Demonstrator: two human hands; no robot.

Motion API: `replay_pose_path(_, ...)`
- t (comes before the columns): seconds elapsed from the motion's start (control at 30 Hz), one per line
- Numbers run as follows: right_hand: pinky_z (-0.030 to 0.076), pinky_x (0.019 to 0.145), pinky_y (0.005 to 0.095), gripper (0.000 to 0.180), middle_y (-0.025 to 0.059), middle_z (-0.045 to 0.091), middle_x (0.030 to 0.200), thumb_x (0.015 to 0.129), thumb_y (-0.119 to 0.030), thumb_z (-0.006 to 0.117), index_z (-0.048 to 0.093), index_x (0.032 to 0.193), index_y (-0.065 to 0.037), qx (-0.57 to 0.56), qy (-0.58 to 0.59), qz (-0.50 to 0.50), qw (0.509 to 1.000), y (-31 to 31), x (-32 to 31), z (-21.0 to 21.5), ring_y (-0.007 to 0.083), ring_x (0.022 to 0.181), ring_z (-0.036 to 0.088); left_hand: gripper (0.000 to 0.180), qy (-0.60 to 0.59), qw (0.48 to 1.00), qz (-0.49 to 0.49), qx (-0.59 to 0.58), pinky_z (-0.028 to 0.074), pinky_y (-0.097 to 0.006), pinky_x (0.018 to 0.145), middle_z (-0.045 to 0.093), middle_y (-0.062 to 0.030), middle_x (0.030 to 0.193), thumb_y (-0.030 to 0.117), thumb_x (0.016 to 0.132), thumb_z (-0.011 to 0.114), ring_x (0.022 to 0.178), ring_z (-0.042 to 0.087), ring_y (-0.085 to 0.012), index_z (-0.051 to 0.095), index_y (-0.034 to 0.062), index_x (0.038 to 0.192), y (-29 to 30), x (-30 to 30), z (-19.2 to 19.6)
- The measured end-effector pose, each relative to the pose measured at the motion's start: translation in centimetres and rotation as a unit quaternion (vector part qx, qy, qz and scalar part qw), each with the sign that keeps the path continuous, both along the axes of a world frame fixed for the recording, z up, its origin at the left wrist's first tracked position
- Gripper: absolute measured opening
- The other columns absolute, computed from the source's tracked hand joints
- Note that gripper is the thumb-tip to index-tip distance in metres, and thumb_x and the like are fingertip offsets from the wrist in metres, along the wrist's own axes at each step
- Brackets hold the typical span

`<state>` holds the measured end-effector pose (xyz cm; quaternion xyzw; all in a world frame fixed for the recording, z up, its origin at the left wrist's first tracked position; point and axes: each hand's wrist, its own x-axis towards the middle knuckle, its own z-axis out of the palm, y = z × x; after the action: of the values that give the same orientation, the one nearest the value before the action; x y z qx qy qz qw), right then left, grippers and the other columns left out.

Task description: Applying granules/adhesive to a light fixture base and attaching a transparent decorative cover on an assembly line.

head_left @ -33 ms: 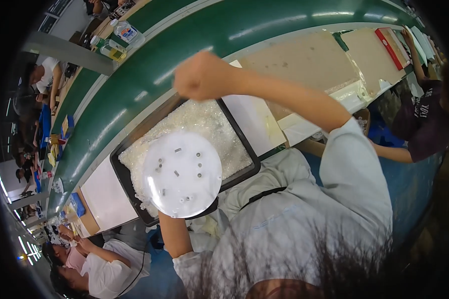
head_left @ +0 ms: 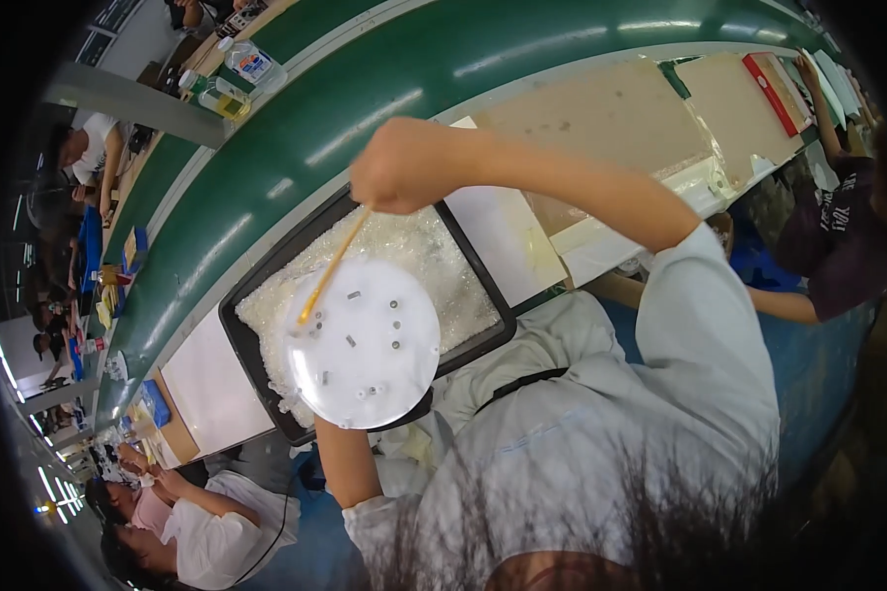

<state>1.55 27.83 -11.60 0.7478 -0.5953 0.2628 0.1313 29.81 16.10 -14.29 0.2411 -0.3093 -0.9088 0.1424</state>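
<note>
A white round disc (head_left: 367, 313) lies over the near left part of a black tray (head_left: 493, 293). Several small grey metal pieces (head_left: 352, 341) sit scattered on its face. My left forearm (head_left: 347, 465) runs up under the disc and holds it; the hand and fingers are hidden beneath. My right hand (head_left: 401, 167) is closed above the tray's far side. It grips a thin yellowish stick (head_left: 337, 262), tilted down to the left, its darker tip over the disc's far left edge. Whether the tip touches the disc, I cannot tell. Clear, glittering granules (head_left: 434, 261) fill the tray.
Beyond the tray runs a green work surface (head_left: 522, 59). Brown boards (head_left: 591, 118) lie to the right, a white sheet (head_left: 212, 379) to the left. Plastic bottles (head_left: 251, 64) stand far left. People sit at both sides, one at lower left (head_left: 222, 517).
The yellowish stick now shows below my right hand, pointing at the disc; before, it was not visible. The right hand has come slightly down and right. The disc has barely shifted.
</note>
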Motion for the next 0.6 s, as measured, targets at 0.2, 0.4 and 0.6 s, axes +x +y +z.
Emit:
replay_pose_path(0.2, 0.045, 0.05, 0.0395, 0.02, 0.0067, 0.052, 0.058, 0.074, -0.012, 0.067, 0.052, 0.061, -0.009, -0.085, -0.147, -0.005, 0.985, -0.7, 0.7, 1.5, 0.0287, 0.055, 0.056, 0.055, -0.024, 0.992, -0.031, -0.12, 0.049, -0.046, 0.099, 0.053, -0.0142, 0.137, 0.041, 0.099, 0.038, 0.119, 0.056, -0.0316, 0.046, 0.005, 0.14, -0.3, 1.2, -2.6)
replay_pose_path(0.4, 0.045, 0.05, 0.0387, 0.016, 0.0069, 0.052, 0.06, 0.077, -0.014, 0.064, 0.055, 0.065, -0.01, 0.025, 0.073, 0.051, 0.996, -1.7, 0.8, 1.1, 0.0295, 0.054, 0.054, 0.05, -0.065, 0.962, -0.07, -0.256, 0.051, -0.045, 0.096, 0.056, -0.0133, 0.133, 0.038, 0.1, 0.042, 0.117, 0.057, -0.0288, 0.049, 0.005, 0.137, -0.9, 1.6, -4.2)
replay_pose_path(0.6, 0.043, 0.049, 0.0382, 0.023, 0.008, 0.053, 0.061, 0.078, -0.012, 0.066, 0.051, 0.06, -0.007, -0.092, -0.116, 0.007, 0.989, -2.1, 2.1, 2.4, 0.0289, 0.055, 0.056, 0.046, -0.104, 0.913, -0.133, -0.373, 0.053, -0.043, 0.092, 0.059, -0.0123, 0.129, 0.035, 0.1, 0.046, 0.114, 0.058, -0.026, 0.051, 0.0051, 0.135, -1.3, 1.9, -4.9)
